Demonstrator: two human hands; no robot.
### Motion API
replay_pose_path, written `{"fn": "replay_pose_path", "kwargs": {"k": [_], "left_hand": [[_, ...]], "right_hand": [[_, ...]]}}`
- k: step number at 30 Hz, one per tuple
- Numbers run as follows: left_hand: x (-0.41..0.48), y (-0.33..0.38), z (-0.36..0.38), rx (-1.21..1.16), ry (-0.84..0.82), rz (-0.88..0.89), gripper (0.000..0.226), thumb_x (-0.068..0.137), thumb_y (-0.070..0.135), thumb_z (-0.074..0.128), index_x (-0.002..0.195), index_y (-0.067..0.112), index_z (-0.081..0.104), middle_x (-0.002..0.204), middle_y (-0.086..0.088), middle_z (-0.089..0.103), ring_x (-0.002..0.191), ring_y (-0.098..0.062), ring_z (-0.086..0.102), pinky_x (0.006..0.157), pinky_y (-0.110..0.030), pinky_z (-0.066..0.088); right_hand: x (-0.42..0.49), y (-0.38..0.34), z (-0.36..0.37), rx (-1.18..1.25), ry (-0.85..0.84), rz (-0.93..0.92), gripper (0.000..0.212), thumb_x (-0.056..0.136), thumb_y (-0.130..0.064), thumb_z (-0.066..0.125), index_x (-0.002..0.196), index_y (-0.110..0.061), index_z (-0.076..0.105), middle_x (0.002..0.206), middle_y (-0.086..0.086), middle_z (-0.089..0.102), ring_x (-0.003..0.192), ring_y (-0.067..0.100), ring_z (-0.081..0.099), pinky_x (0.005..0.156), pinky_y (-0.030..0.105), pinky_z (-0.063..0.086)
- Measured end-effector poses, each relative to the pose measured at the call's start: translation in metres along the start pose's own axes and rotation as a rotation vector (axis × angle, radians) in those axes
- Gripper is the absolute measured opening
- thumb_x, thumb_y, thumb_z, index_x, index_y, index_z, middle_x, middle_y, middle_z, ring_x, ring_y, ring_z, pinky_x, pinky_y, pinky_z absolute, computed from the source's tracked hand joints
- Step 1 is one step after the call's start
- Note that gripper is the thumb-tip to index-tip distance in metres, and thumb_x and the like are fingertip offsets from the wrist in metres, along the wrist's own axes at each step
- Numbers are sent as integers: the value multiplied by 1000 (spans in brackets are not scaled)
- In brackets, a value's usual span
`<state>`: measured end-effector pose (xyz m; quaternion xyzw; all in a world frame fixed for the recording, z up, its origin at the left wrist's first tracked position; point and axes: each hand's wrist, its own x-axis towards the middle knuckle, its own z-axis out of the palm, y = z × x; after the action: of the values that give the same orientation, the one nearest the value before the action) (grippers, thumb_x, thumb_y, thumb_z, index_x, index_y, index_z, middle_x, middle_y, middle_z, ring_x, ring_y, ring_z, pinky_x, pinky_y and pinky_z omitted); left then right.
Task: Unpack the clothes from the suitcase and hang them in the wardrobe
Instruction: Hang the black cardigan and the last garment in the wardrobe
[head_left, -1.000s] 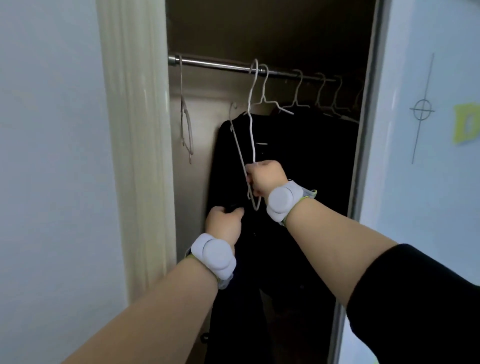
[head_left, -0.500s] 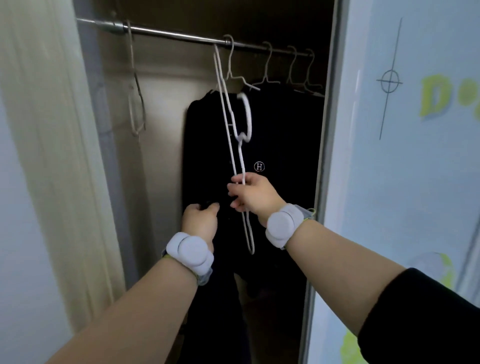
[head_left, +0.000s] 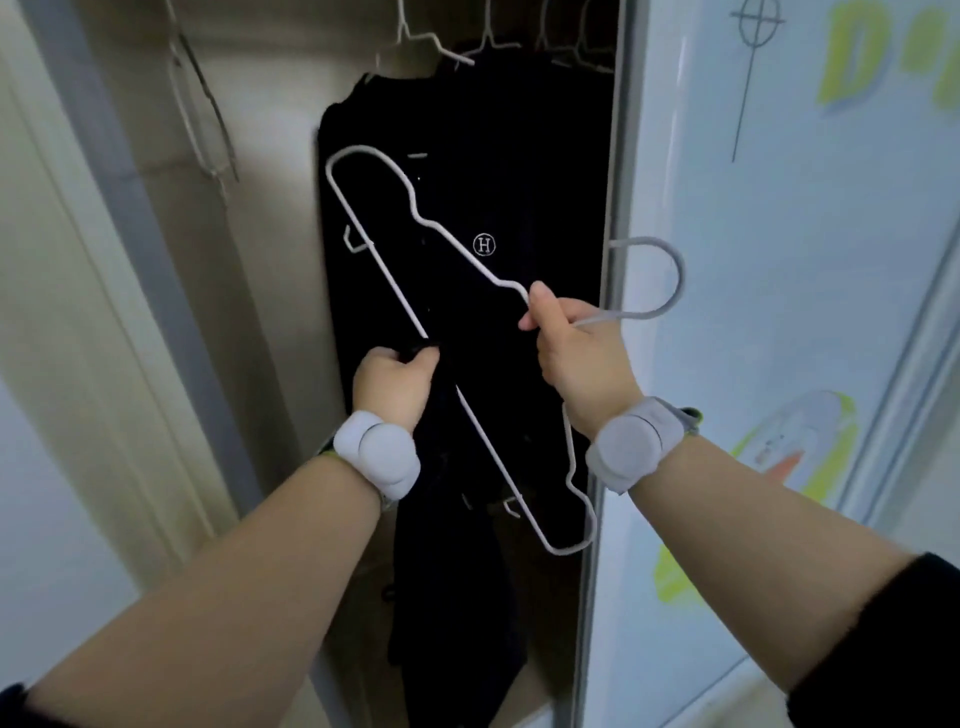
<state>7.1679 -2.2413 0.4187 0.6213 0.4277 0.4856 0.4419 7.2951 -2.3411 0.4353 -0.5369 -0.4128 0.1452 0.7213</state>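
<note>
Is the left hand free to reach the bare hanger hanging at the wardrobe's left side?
Probably not yet: nothing blocks the way to the bare hanger, but the left hand grips the dark garment.

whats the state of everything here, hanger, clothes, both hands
white hanger, in the air, tilted, hook pointing right
right hand, grips the white hanger's neck
left hand, grips the dark garment
dark garment, hanging down from the left hand
black top with H logo, hung in the wardrobe
empty hanger, hanging at the left
</note>
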Motion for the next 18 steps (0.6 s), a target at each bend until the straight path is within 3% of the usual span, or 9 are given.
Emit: {"fn": "replay_pose_path", "kwargs": {"k": [5,8,10,12,15,18], "left_hand": [[-17,3,6,64,-84,62,26,76,38,68,70,16,55,75,-6,65,83,-32,66,80,-47,55],[-25,2,13,-4,-113,28,38,79,33,69,100,4,58,83,-5,62,81,-29,64,80,-42,56],[-30,3,17,0,-124,21,45,83,29,66,119,9,49,83,2,56,77,-18,58,79,-33,52],[-41,7,23,5,-178,67,41,86,25,63,124,18,49,82,6,55,76,-14,57,78,-33,51],[-48,8,30,17,-271,94,26,87,19,58,112,21,63,91,0,65,83,-22,64,79,-35,55],[-49,5,36,126,-310,46,10,85,19,53,82,13,61,77,-9,57,71,-26,54,65,-34,44]], "right_hand": [[-34,-37,-27,129,251,20,44,92,-41,55,55,-17,51,39,-6,30,36,11,25,41,21,22],[-54,-56,-41,190,368,22,47,93,-42,53,55,-15,45,38,-6,29,37,13,24,43,23,22],[-63,-65,-49,209,405,19,48,91,-45,53,56,-15,43,41,-5,28,41,14,23,46,25,20],[-80,-74,-59,165,472,10,49,91,-48,53,55,-16,42,42,-4,29,43,16,25,48,25,21],[-98,-86,-69,127,541,-26,49,90,-48,53,55,-16,43,42,-4,31,41,16,27,46,23,23],[-112,-93,-77,88,569,-45,49,91,-48,52,55,-16,43,41,-4,31,40,15,27,45,23,24]]}}
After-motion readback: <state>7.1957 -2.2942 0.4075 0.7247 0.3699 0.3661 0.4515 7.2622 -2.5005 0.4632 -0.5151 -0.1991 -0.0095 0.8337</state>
